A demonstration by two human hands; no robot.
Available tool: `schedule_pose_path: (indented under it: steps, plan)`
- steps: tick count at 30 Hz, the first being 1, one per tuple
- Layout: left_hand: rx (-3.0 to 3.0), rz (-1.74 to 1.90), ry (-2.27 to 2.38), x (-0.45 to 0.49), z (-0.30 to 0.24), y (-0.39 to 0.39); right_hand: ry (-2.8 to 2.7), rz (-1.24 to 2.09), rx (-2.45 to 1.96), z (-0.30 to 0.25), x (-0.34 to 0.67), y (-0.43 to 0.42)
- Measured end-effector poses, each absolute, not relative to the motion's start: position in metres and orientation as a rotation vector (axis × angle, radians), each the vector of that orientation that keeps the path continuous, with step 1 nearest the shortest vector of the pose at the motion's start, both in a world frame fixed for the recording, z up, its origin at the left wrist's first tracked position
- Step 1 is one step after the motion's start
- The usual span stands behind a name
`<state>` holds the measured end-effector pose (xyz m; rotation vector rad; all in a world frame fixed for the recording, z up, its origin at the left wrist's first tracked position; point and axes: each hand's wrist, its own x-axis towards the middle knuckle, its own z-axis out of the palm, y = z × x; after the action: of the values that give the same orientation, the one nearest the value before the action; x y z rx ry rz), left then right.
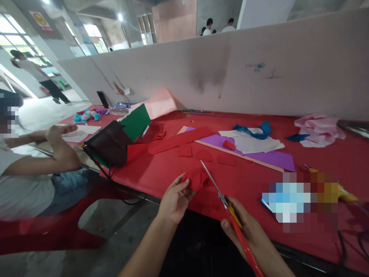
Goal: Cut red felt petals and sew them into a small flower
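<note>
My left hand point(175, 198) pinches a small piece of red felt point(197, 177) just above the front edge of the red table point(161, 171). My right hand point(245, 227) is closed round the red and yellow handles of a pair of scissors point(221, 198). The steel blades point up and left, and their tip touches the top of the red felt piece. Several small cut red pieces point(204, 155) lie on the table beyond my hands.
A purple sheet point(271, 157), white paper point(253, 143), blue scraps point(255, 132) and pink fabric point(318, 130) lie further back. A green and pink roll point(144, 115) and a dark bag point(111, 144) sit at the left. A seated person point(34, 169) leans on the table's left end.
</note>
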<state>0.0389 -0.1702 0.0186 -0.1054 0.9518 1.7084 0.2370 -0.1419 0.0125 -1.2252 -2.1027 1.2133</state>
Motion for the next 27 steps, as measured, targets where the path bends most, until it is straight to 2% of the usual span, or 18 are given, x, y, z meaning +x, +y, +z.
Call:
schedule_pose_path:
  steps: [13,27]
  plan:
    - [-0.112,1.757,0.824,0.05,0.041,-0.186,-2.271,0.856,-1.294,0.01,0.241,-0.155]
    - [-0.097,1.723,0.82,0.054,0.042,-0.189,-2.205,0.982,-1.217,0.015,0.236,-0.153]
